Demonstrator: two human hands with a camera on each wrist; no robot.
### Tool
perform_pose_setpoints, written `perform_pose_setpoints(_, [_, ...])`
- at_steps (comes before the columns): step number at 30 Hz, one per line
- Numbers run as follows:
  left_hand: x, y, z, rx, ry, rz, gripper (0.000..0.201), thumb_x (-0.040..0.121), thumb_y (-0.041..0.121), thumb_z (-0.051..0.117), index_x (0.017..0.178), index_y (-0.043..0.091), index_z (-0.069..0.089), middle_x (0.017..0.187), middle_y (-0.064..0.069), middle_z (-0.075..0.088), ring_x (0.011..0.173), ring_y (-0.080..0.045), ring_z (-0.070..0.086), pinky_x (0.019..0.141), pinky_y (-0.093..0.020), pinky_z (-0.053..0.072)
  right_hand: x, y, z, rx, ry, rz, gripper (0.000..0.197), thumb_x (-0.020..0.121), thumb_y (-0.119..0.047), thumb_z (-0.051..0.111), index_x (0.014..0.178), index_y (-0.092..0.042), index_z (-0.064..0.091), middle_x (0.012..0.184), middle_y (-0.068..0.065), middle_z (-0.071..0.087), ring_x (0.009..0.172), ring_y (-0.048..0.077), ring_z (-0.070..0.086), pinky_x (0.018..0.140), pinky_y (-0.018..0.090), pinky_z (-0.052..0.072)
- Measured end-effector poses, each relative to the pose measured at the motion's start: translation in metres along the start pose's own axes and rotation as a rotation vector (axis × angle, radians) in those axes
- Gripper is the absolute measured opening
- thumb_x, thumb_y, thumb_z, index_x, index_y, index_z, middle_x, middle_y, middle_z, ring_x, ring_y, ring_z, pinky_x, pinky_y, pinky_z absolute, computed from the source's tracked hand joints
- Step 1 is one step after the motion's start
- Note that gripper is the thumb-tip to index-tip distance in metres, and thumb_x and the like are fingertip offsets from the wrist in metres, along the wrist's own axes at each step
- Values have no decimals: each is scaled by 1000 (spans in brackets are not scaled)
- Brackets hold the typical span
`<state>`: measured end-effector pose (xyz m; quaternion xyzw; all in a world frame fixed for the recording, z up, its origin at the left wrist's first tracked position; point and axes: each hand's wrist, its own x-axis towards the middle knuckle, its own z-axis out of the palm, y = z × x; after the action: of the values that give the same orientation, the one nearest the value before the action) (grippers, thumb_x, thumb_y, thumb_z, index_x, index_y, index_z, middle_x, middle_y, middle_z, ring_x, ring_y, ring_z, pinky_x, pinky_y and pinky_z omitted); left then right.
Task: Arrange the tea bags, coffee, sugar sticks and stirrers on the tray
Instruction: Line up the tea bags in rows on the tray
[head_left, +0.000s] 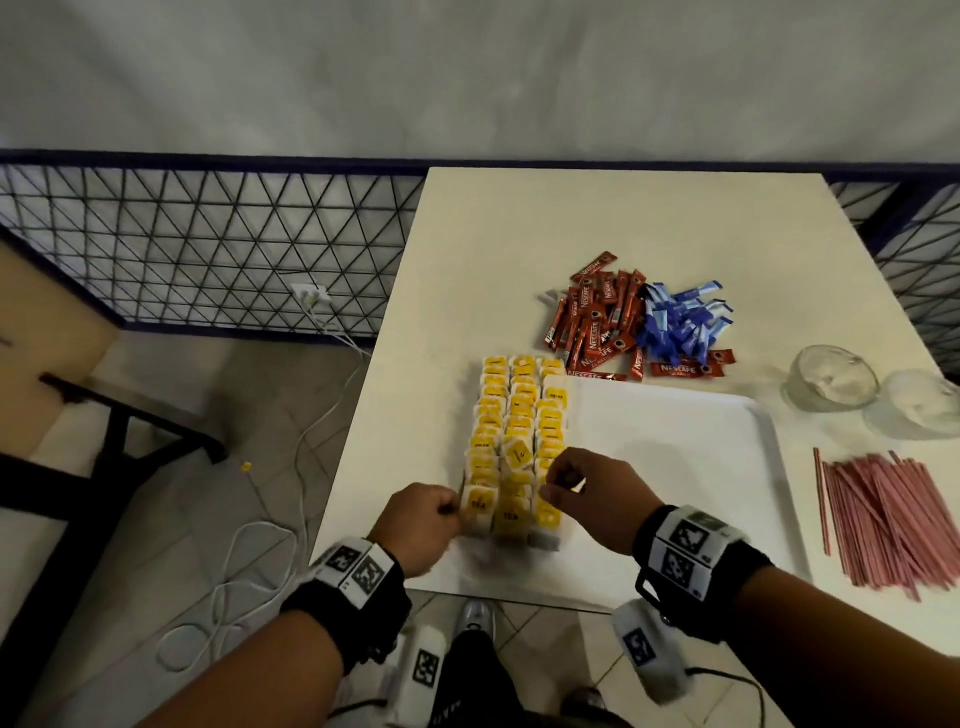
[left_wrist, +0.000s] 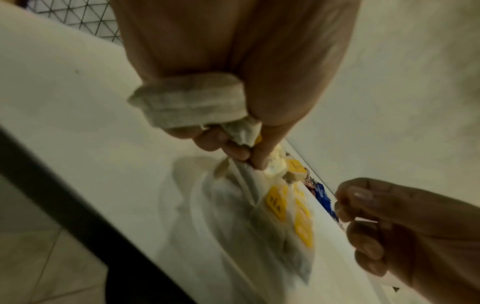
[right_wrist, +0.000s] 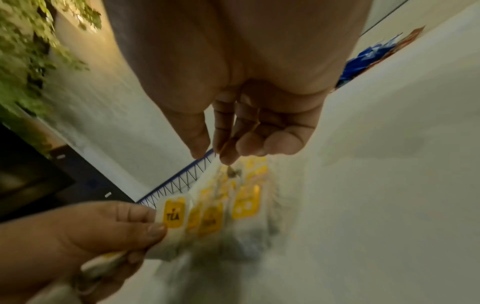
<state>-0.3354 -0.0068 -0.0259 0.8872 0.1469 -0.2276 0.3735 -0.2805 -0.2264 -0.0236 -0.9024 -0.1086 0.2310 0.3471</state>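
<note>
Yellow-labelled tea bags (head_left: 519, 436) stand in three rows along the left side of the white tray (head_left: 675, 467). My left hand (head_left: 441, 512) is at the near end of the left row. It holds a small bundle of tea bags (left_wrist: 189, 102) in its palm and pinches one more at its fingertips (left_wrist: 253, 161). My right hand (head_left: 553, 493) hovers over the near end of the right row with curled fingers (right_wrist: 228, 152) that seem to pinch a thin tea bag string. Red coffee sachets (head_left: 597, 322), blue sugar sticks (head_left: 680, 322) and pink stirrers (head_left: 883, 519) lie on the table off the tray.
Two glass bowls (head_left: 831, 379) (head_left: 919, 410) stand right of the tray's far corner. The white table (head_left: 493, 249) ends at a wire fence (head_left: 208, 249) behind and to the left. White cables (head_left: 249, 571) lie on the floor beside the table's left edge.
</note>
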Motion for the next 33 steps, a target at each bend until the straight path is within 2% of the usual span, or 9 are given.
perform_pose_setpoints(2, [2, -5, 9, 22, 22, -5, 34, 87, 28, 67, 59, 10, 57, 55, -9, 55, 42, -8, 44, 43, -22, 31, -5, 11, 5, -64, -27, -1, 10, 88, -32, 62, 91, -22, 60, 89, -7, 63, 83, 16, 58, 74, 26, 45])
perform_pose_setpoints(4, [3, -4, 14, 78, 52, -2, 29, 88, 31, 65, 70, 9, 64, 76, -17, 64, 63, -22, 58, 54, -26, 34, -8, 18, 9, -128, -66, -19, 5, 88, -31, 60, 87, -28, 56, 88, -10, 62, 79, 13, 57, 71, 24, 42])
perform_pose_setpoints(7, [4, -6, 19, 138, 94, -11, 31, 88, 32, 63, 68, 8, 63, 80, -15, 66, 84, -29, 62, 64, -29, 40, -11, 23, 13, -175, -75, -38, 4, 87, -33, 59, 88, -30, 56, 89, -10, 62, 79, 11, 55, 72, 23, 43])
perform_pose_setpoints(9, [5, -9, 24, 150, 123, -30, 29, 86, 33, 64, 66, 14, 57, 71, -6, 63, 85, -27, 63, 68, -28, 43, -12, 24, 16, -188, -72, -47, 7, 87, -32, 58, 92, -27, 60, 91, -9, 63, 84, 12, 57, 77, 26, 46])
perform_pose_setpoints(11, [6, -12, 28, 108, 174, -49, 22, 84, 35, 67, 75, 18, 57, 73, 3, 62, 83, -23, 62, 70, -28, 46, -14, 25, 19, -208, -78, -56, 11, 87, -32, 56, 96, -26, 60, 92, -8, 62, 86, 14, 57, 79, 27, 46])
perform_pose_setpoints(15, [1, -21, 26, 15, 260, 21, 25, 82, 34, 72, 82, 19, 51, 76, 6, 61, 75, -17, 59, 66, -27, 44, -16, 27, 19, -270, -95, -96, 16, 88, -31, 57, 103, -26, 59, 94, -11, 54, 84, 12, 53, 76, 23, 41])
perform_pose_setpoints(20, [0, -29, 27, 241, 115, 191, 27, 91, 39, 58, 113, 24, 55, 103, 2, 68, 98, -20, 63, 80, -31, 48, -14, 27, 21, -281, -104, -163, 22, 87, -28, 62, 108, -23, 64, 109, -4, 53, 91, 19, 58, 78, 25, 43])
perform_pose_setpoints(23, [4, -26, 30, 327, 74, 223, 27, 93, 40, 53, 114, 24, 57, 106, -1, 67, 100, -21, 61, 80, -31, 47, -11, 25, 25, -296, -130, -206, 30, 88, -43, 61, 108, -22, 66, 110, 0, 54, 94, 21, 58, 80, 27, 45])
perform_pose_setpoints(33, [9, -21, 30, 528, -15, 293, 28, 97, 40, 42, 116, 28, 59, 114, -1, 58, 106, -22, 56, 84, -31, 44, -6, 22, 33, -359, -147, -214, 21, 91, -32, 57, 105, -18, 65, 110, 5, 52, 96, 25, 57, 81, 31, 45])
